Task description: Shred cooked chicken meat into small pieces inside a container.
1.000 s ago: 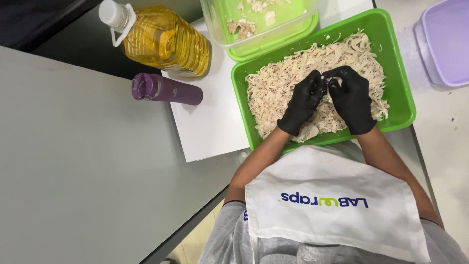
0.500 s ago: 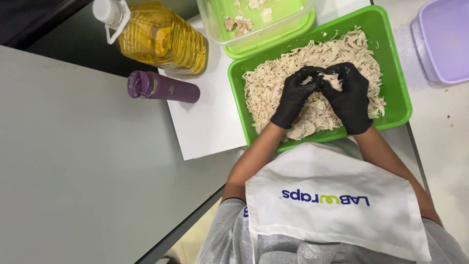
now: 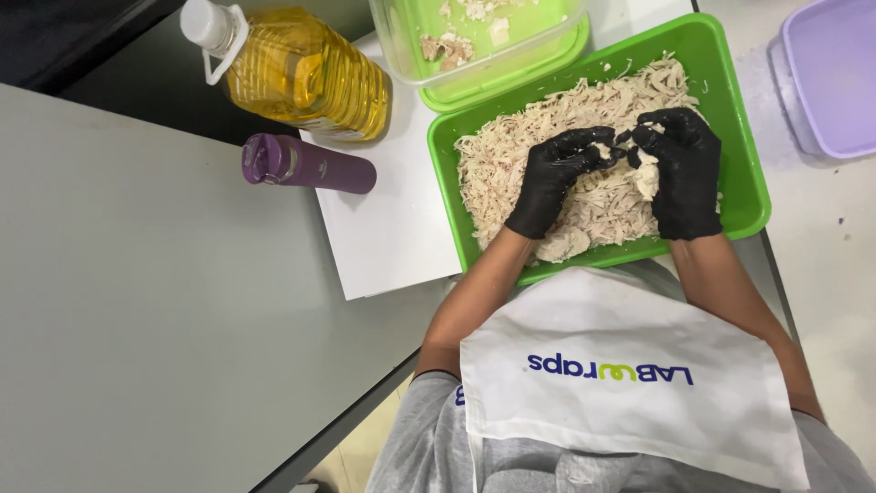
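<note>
A green tray (image 3: 730, 110) lies in front of me, heaped with pale shredded chicken (image 3: 547, 137). Both my hands wear black gloves and rest on the heap. My left hand (image 3: 557, 178) pinches one end of a chunk of chicken (image 3: 625, 146) with its fingertips. My right hand (image 3: 680, 169) grips the other end of the same chunk, and a further pale piece shows under its palm. The two sets of fingertips nearly touch above the middle of the tray.
A large bottle of yellow oil (image 3: 292, 73) and a purple flask (image 3: 306, 164) lie at the left, beside a white board (image 3: 383, 228). A clear container with a green lid (image 3: 493, 46) holds chicken scraps at the top. A lilac tub (image 3: 826, 73) stands at the right.
Both hands stay together over the tray, working a chunk of chicken between the fingertips. They have shifted slightly up and right on the heap.
</note>
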